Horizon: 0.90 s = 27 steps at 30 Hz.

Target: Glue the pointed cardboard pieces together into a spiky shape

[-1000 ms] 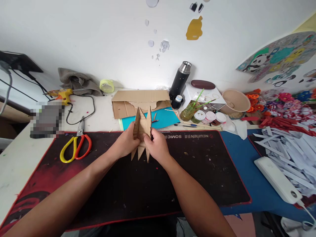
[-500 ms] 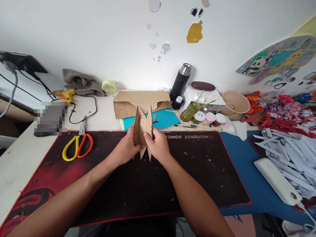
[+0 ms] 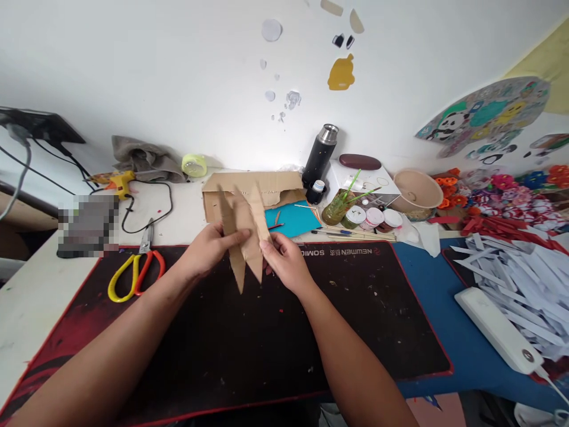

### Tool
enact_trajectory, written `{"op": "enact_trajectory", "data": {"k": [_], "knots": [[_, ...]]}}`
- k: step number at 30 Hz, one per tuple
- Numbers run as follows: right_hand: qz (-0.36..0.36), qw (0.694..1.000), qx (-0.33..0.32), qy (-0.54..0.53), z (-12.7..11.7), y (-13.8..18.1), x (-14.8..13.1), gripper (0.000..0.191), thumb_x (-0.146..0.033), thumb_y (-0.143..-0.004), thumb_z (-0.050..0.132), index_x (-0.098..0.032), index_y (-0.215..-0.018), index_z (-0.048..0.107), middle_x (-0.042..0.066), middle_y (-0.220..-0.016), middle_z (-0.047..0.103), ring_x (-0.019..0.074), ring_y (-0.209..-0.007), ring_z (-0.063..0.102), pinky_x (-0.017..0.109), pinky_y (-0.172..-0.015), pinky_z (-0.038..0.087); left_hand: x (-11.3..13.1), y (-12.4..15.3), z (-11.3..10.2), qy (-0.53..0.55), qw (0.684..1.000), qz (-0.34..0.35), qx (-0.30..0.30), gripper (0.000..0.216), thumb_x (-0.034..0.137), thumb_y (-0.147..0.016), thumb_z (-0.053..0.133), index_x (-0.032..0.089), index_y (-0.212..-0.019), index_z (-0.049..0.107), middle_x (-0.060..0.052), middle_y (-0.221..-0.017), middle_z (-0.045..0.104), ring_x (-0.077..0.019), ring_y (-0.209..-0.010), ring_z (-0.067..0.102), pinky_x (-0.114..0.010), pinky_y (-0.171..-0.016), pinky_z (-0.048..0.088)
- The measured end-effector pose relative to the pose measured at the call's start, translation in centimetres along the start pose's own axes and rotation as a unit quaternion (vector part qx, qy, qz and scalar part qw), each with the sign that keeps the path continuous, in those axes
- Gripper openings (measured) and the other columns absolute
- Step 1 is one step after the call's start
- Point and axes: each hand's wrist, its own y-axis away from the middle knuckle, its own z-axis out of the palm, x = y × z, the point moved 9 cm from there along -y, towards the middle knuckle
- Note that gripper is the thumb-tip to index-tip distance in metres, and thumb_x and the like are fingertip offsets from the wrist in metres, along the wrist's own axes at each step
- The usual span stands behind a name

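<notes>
Pointed pieces of brown cardboard (image 3: 249, 252) are held upright over the black desk mat, their long tips pointing up and down. My left hand (image 3: 211, 246) is closed on the left side of the cardboard, thumb across its front. On the right side, my right hand (image 3: 284, 258) pinches the cardboard between thumb and fingers. Whether the pieces are joined or separate I cannot tell. Behind them lie a larger torn cardboard sheet (image 3: 262, 179) and a blue-green sheet (image 3: 297, 219). Scissors (image 3: 144, 264) with one yellow and one red handle rest left of my hands.
The black mat (image 3: 267, 350) covers the desk's front. A glue gun (image 3: 122, 182) with a looped cord is at left. A black thermos (image 3: 319, 155), a green jar (image 3: 335, 210) and paint pots (image 3: 374, 218) stand behind. Paper strips (image 3: 524, 290) and a white power bank (image 3: 498, 329) lie at right.
The cardboard has turned and its pieces have fanned wider apart, now leaning left. My left hand has moved slightly left. The camera view has tilted a little upward.
</notes>
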Motion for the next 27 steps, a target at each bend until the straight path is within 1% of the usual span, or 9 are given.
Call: {"op": "enact_trajectory", "data": {"k": [3, 5, 7, 10, 14, 19, 22, 25, 27], "knots": [[0.029, 0.996, -0.016, -0.088, 0.3, -0.1, 0.1, 0.056, -0.074, -0.09, 0.062, -0.023, -0.112, 0.062, 0.003, -0.091, 0.071, 0.0137, -0.061, 0.066, 0.025, -0.05, 0.05, 1.1, 0.1, -2.1, 0.145, 0.975, 0.083, 0.145, 0.043, 0.041, -0.07, 0.091, 0.015, -0.1, 0.075, -0.012, -0.101, 0.081, -0.0308, -0.095, 0.077, -0.041, -0.083, 0.063], [0.018, 0.994, -0.023, -0.106, 0.7, -0.1, -0.2, 0.061, -0.077, -0.088, 0.063, -0.023, -0.116, 0.062, 0.003, -0.092, 0.071, 0.0131, -0.061, 0.066, 0.024, -0.05, 0.05, 1.6, 0.3, -2.7, 0.18, 0.957, 0.125, 0.188, 0.041, 0.037, -0.071, 0.091, 0.015, -0.102, 0.075, -0.011, -0.106, 0.081, -0.0307, -0.105, 0.076, -0.039, -0.09, 0.062], [-0.001, 0.995, -0.012, -0.095, 0.9, 0.0, -0.3, 0.059, -0.075, -0.089, 0.064, -0.022, -0.114, 0.063, 0.001, -0.088, 0.07, 0.0125, -0.058, 0.065, 0.023, -0.049, 0.049, 1.8, 0.5, -2.7, 0.18, 0.952, 0.143, 0.2, 0.039, 0.035, -0.073, 0.09, 0.016, -0.103, 0.075, -0.01, -0.108, 0.08, -0.031, -0.112, 0.074, -0.039, -0.094, 0.062], [-0.019, 0.998, 0.022, -0.059, 0.7, 0.1, -0.1, 0.051, -0.071, -0.092, 0.064, -0.021, -0.1, 0.065, 0.0, -0.077, 0.068, 0.0114, -0.053, 0.061, 0.022, -0.047, 0.046, 1.5, 0.7, -2.4, 0.151, 0.957, 0.152, 0.195, 0.04, 0.036, -0.076, 0.088, 0.016, -0.107, 0.074, -0.01, -0.113, 0.079, -0.0324, -0.115, 0.073, -0.041, -0.096, 0.061], [-0.017, 0.998, 0.066, -0.019, -0.2, 0.0, 0.3, 0.047, -0.067, -0.095, 0.062, -0.02, -0.089, 0.066, -0.001, -0.069, 0.063, 0.0113, -0.049, 0.058, 0.023, -0.045, 0.043, 1.7, 1.4, -1.8, 0.044, 0.965, 0.18, 0.187, 0.038, 0.042, -0.083, 0.082, 0.015, -0.109, 0.074, -0.013, -0.118, 0.078, -0.0343, -0.117, 0.072, -0.043, -0.099, 0.059], [-0.037, 0.994, 0.088, 0.061, -1.0, 0.0, 0.6, 0.043, -0.062, -0.1, 0.058, -0.022, -0.085, 0.066, -0.002, -0.065, 0.059, 0.0124, -0.049, 0.058, 0.024, -0.048, 0.045, 2.6, 2.2, -1.6, -0.141, 0.947, 0.196, 0.211, 0.034, 0.048, -0.088, 0.076, 0.018, -0.103, 0.073, -0.011, -0.107, 0.08, -0.0336, -0.108, 0.073, -0.04, -0.092, 0.058], [-0.05, 0.99, 0.083, 0.099, -1.0, 0.1, 0.6, 0.042, -0.06, -0.102, 0.056, -0.023, -0.085, 0.066, -0.002, -0.067, 0.061, 0.0135, -0.051, 0.061, 0.025, -0.051, 0.045, 2.8, 2.4, -1.6, -0.2, 0.93, 0.208, 0.227, 0.032, 0.049, -0.09, 0.072, 0.019, -0.101, 0.072, -0.011, -0.106, 0.08, -0.0334, -0.103, 0.074, -0.04, -0.091, 0.057], [-0.053, 0.988, 0.071, 0.129, -0.7, 0.1, 0.4, 0.04, -0.059, -0.102, 0.056, -0.023, -0.087, 0.067, -0.002, -0.066, 0.062, 0.0144, -0.053, 0.063, 0.025, -0.053, 0.046, 2.6, 2.4, -1.5, -0.25, 0.915, 0.213, 0.235, 0.029, 0.05, -0.09, 0.069, 0.021, -0.09, 0.069, -0.01, -0.093, 0.078, -0.0332, -0.097, 0.073, -0.04, -0.086, 0.056], [-0.051, 0.987, 0.065, 0.136, -0.6, 0.1, 0.2, 0.038, -0.057, -0.102, 0.057, -0.023, -0.089, 0.068, -0.002, -0.064, 0.061, 0.0147, -0.054, 0.063, 0.025, -0.053, 0.045, 2.3, 2.3, -1.6, -0.256, 0.913, 0.213, 0.235, 0.03, 0.051, -0.09, 0.068, 0.021, -0.086, 0.067, -0.009, -0.088, 0.076, -0.0331, -0.095, 0.073, -0.04, -0.085, 0.056]]}}
